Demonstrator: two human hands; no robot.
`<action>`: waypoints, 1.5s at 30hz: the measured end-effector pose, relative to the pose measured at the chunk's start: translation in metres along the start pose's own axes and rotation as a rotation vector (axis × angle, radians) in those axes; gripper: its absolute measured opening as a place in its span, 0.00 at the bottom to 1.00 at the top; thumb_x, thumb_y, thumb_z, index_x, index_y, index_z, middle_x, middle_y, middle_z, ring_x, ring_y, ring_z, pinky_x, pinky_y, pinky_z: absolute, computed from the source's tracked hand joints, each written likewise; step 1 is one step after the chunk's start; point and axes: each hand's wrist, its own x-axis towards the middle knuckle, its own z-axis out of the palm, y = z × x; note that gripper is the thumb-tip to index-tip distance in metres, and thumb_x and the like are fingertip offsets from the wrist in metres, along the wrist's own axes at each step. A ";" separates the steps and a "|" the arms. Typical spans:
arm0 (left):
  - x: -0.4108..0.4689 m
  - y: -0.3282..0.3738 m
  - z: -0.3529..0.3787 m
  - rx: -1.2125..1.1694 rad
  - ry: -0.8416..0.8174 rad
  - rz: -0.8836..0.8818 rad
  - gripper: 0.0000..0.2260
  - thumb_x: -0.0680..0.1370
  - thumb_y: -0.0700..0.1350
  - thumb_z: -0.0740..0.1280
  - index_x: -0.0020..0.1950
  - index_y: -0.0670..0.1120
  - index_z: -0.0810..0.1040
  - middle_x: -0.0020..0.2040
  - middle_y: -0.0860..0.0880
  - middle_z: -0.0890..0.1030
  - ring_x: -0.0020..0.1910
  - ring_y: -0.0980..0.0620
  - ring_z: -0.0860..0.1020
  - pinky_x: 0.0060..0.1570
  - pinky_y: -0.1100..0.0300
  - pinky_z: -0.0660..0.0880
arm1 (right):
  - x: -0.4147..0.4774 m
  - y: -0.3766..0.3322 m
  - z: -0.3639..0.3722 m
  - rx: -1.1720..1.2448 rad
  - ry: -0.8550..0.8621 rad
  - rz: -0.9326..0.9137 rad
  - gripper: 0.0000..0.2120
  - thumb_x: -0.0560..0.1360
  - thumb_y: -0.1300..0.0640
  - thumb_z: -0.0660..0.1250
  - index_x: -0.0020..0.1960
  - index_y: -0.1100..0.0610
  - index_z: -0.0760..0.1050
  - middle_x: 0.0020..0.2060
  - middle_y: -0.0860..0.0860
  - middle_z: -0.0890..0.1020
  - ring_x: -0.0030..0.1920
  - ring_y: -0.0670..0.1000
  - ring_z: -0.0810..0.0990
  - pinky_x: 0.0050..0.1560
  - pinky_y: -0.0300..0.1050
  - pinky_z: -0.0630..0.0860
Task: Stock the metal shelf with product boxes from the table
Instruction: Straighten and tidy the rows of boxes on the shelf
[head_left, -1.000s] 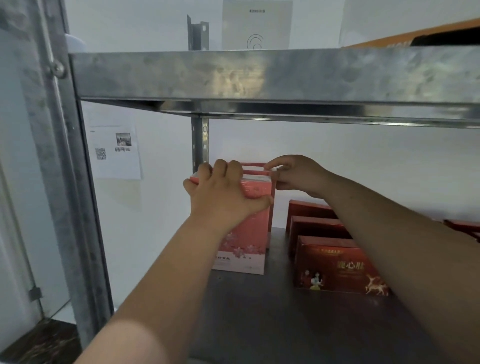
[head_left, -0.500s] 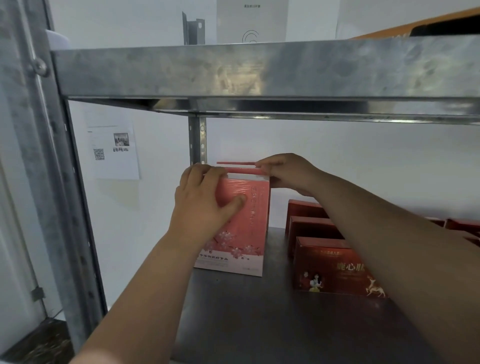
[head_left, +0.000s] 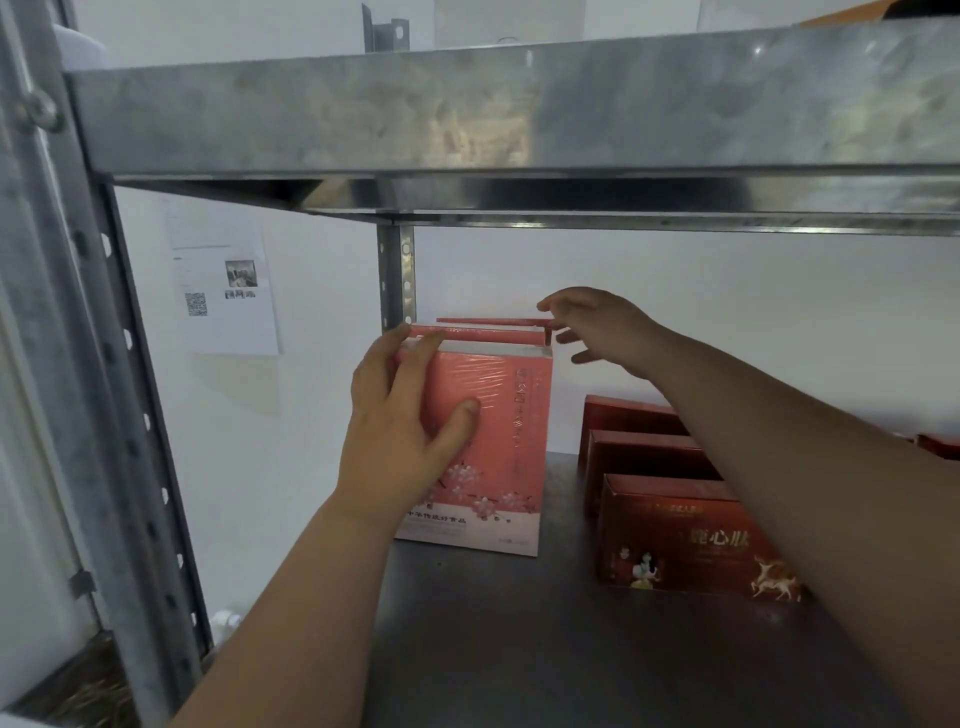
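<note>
Glossy pink box (head_left: 493, 441) stands upright on the steel shelf (head_left: 519, 654) — left hand (head_left: 400, 441) curls its fingers round the box's left edge, thumb on the front; right hand (head_left: 605, 327) has its fingers spread loose at the top corner.

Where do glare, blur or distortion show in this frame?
Head view: glare streaks on the wrapped pink box; mottled reflections along the upper shelf edge; the left post leans, from wide-angle distortion; the right hand is slightly soft; the red box print is readable.
</note>
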 end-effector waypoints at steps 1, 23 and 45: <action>-0.001 -0.002 0.000 -0.018 0.000 0.002 0.31 0.77 0.62 0.67 0.77 0.59 0.60 0.77 0.56 0.55 0.75 0.51 0.61 0.69 0.48 0.71 | 0.004 0.002 -0.001 -0.047 0.047 -0.019 0.12 0.84 0.50 0.58 0.64 0.46 0.76 0.64 0.48 0.78 0.56 0.49 0.79 0.49 0.43 0.79; -0.012 -0.016 -0.004 -0.022 -0.045 0.022 0.31 0.77 0.62 0.62 0.79 0.61 0.56 0.79 0.61 0.47 0.78 0.55 0.52 0.71 0.44 0.68 | 0.043 0.016 0.017 0.140 -0.016 0.074 0.10 0.76 0.59 0.73 0.57 0.57 0.80 0.53 0.53 0.83 0.51 0.53 0.85 0.50 0.49 0.85; -0.013 -0.017 -0.004 -0.034 -0.057 0.014 0.31 0.77 0.66 0.58 0.79 0.63 0.54 0.79 0.61 0.46 0.79 0.55 0.51 0.72 0.45 0.67 | 0.029 0.005 0.005 0.028 0.104 -0.028 0.11 0.83 0.51 0.61 0.58 0.49 0.81 0.59 0.45 0.79 0.58 0.47 0.78 0.54 0.45 0.80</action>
